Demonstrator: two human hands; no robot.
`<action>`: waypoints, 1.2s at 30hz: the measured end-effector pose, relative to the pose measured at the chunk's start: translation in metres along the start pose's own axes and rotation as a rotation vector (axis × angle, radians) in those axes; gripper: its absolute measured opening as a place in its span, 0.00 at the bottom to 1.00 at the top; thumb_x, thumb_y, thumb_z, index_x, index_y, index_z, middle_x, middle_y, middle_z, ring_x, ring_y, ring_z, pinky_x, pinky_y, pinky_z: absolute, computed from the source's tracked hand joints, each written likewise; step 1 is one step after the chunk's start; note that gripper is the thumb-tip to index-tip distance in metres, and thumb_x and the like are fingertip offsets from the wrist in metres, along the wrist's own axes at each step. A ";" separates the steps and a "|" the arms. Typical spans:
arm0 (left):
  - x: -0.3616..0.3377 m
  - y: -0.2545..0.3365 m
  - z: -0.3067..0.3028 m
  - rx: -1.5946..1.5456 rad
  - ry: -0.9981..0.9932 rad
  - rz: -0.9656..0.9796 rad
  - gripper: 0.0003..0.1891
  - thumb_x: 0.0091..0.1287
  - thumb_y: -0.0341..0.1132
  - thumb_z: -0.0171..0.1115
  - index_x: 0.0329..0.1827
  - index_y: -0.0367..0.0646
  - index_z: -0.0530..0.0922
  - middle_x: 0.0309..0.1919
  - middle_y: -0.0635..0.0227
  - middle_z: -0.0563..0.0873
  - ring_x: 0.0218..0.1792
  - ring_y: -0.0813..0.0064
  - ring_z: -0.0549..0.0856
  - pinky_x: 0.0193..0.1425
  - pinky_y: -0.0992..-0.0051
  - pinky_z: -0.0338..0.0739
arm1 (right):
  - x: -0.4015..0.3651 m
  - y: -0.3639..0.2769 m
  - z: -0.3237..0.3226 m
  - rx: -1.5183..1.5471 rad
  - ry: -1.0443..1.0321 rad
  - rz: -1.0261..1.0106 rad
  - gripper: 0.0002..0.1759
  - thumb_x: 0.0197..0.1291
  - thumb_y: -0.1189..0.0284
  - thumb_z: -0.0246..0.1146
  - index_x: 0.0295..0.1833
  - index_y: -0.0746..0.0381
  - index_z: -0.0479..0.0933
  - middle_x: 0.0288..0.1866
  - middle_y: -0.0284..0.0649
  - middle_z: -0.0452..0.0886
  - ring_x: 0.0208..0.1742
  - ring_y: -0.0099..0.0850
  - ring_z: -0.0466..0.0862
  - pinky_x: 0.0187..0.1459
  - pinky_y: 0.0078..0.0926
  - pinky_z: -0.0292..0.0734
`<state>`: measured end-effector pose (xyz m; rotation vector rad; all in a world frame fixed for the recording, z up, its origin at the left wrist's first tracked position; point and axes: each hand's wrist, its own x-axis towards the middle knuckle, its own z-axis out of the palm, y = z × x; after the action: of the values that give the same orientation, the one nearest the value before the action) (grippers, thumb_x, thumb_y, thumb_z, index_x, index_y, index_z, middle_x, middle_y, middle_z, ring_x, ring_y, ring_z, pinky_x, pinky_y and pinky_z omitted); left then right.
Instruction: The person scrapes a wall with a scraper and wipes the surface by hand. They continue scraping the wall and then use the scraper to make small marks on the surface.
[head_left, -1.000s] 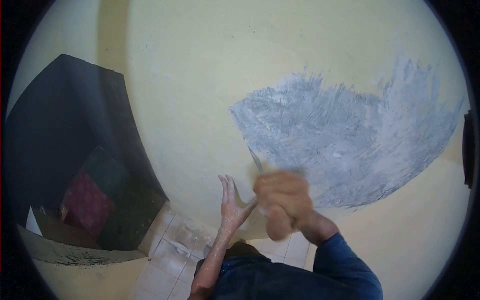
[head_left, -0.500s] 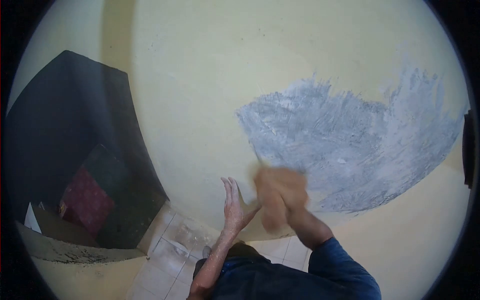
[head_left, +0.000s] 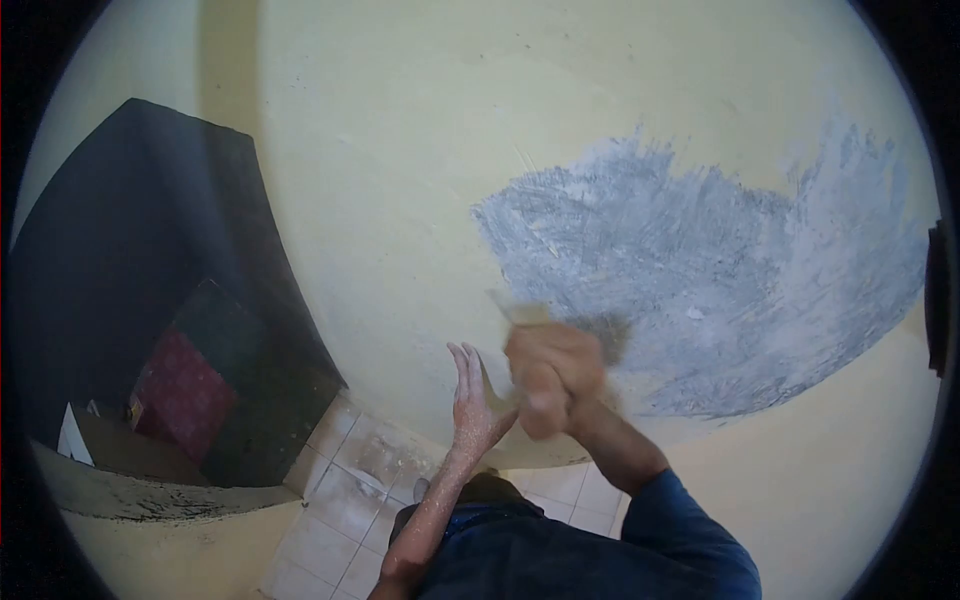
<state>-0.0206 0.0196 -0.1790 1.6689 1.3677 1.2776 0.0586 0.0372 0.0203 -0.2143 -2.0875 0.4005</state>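
My right hand (head_left: pixel 553 372) is closed in a fist around a scraper, its handle hidden by the fingers. The flat scraper blade (head_left: pixel 520 310) sticks out above the knuckles, close to the lower left edge of a rough grey patch (head_left: pixel 660 260) on the cream wall (head_left: pixel 390 180). To the left, my left hand (head_left: pixel 474 405) is raised beside the wall with its fingers stretched up and the thumb out to the side. Pale dust covers that hand and forearm.
On the left, an opening in the wall leads to a dark area with a red patterned panel (head_left: pixel 188 395) and a white-edged box (head_left: pixel 110 440). Pale dusty floor tiles (head_left: pixel 325 525) lie below. A dark object (head_left: pixel 937 300) stands at the far right edge.
My right hand has moved slightly up and left over the wall, and the scraper blade shows more clearly. My left hand stays outstretched. The view has shifted a little.
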 end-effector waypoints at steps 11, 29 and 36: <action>0.004 -0.001 0.001 0.008 0.025 0.035 0.64 0.50 0.51 0.75 0.78 0.35 0.36 0.75 0.36 0.34 0.74 0.38 0.53 0.73 0.57 0.62 | -0.004 -0.011 0.004 -0.108 -0.007 -0.024 0.07 0.42 0.79 0.57 0.19 0.64 0.65 0.19 0.41 0.63 0.17 0.40 0.67 0.20 0.34 0.65; 0.000 -0.018 0.019 0.504 0.110 0.205 0.60 0.54 0.50 0.73 0.78 0.37 0.39 0.76 0.38 0.37 0.77 0.45 0.47 0.74 0.61 0.61 | 0.008 -0.013 0.022 -0.195 0.313 -0.231 0.07 0.40 0.76 0.60 0.18 0.57 0.68 0.18 0.33 0.67 0.20 0.36 0.72 0.21 0.32 0.68; -0.005 -0.052 0.028 -0.398 0.030 -0.003 0.61 0.51 0.48 0.75 0.79 0.39 0.40 0.77 0.41 0.38 0.78 0.48 0.47 0.75 0.61 0.60 | 0.005 -0.028 0.003 -0.172 0.060 -0.127 0.08 0.40 0.75 0.59 0.17 0.59 0.66 0.17 0.36 0.68 0.20 0.39 0.72 0.23 0.34 0.68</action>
<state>-0.0126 0.0318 -0.2362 1.3766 1.0454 1.4660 0.0540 0.0121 0.0328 -0.1919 -2.0640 0.1365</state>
